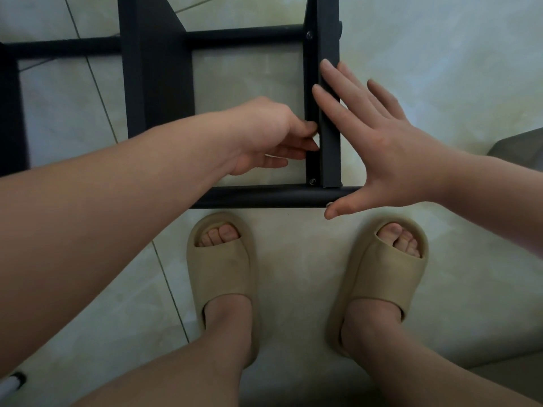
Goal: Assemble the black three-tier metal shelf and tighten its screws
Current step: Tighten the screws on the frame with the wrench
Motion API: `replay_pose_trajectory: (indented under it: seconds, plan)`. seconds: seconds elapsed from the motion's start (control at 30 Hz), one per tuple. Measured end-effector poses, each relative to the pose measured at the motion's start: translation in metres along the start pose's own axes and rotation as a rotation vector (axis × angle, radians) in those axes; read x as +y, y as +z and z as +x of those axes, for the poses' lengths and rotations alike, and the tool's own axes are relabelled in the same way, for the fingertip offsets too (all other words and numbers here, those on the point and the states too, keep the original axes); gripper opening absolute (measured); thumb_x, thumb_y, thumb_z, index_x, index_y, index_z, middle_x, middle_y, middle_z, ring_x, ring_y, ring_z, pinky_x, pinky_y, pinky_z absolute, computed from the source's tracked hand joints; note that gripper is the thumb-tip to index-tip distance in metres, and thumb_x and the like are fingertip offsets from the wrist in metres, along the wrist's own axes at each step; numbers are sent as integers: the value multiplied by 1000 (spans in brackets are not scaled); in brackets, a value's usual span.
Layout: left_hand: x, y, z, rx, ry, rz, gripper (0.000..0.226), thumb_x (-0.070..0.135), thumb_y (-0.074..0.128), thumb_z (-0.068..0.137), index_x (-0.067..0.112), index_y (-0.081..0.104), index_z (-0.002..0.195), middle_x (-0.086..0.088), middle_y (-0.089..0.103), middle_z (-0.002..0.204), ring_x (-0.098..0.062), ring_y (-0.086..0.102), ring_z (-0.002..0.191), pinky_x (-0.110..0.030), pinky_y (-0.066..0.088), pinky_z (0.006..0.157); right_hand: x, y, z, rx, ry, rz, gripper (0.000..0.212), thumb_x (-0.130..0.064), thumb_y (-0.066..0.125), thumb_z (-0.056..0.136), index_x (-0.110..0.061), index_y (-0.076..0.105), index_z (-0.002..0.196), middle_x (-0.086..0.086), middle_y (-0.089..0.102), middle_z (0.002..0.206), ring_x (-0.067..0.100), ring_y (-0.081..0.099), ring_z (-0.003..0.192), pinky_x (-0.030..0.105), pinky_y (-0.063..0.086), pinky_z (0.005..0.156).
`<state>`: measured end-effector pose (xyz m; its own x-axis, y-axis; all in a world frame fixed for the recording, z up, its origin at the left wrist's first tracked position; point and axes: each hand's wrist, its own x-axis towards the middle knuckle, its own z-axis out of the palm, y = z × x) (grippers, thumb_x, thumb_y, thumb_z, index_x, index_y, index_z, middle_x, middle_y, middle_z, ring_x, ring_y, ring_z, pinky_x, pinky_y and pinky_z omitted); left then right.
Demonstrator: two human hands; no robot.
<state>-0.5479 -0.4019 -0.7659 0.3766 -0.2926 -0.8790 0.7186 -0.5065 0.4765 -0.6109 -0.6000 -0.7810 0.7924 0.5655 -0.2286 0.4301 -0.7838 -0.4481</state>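
**Steadying the shelf frame at its near corner**

Standing on the tiled floor (440, 69), the black metal shelf frame (158, 83) fills the upper half of the view, its bars seen from above. At the near right corner an angle-section corner post (330, 160) meets a round crossbar (264, 196) that runs left to right just beyond the person's toes. One screw head (312, 181) sits at that joint, and a second screw head (309, 34) shows at the top of the post, where a farther crossbar joins it.

The left hand (264, 136) reaches in from the left with its fingers (305, 146) curled, and the thumb and forefinger tips lie against the inner edge of the post. Whether they nip that edge or only touch it cannot be told. The right hand (382, 148) is spread wide and flat. Its fingers are straight, two fingertips lie on the post's outer face, and the thumb lies just below the end of the round crossbar.

Nearer the camera, two feet in tan slide sandals (220, 268) stand on the tiles just beside the crossbar. A white-and-black rod tip (13, 381) shows at the lower left edge, and a grey object (517, 148), too cropped to name, sits at the right edge.
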Motion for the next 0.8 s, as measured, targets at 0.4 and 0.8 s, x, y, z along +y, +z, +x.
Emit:
replay_pose_trajectory:
  seconds: [0.4,0.8]
  plan:
    - [-5,5,-3,40,11,-65,19,29,64,96,18,70,109,7,76,86,-8,71,89,-29,48,80,0,-1,0,0,-1,-1,137,-95,51,66,-12,0,163,11,-10,170,26,-12,156,57,4,125]
    - [-3,0,-7,-86,-102,-47,10,28,60,96,22,66,93,7,74,83,-10,67,96,-30,44,81,0,0,0,-9,5,13,138,-94,53,65,-13,-1,163,10,-12,170,25,-13,156,55,2,125]
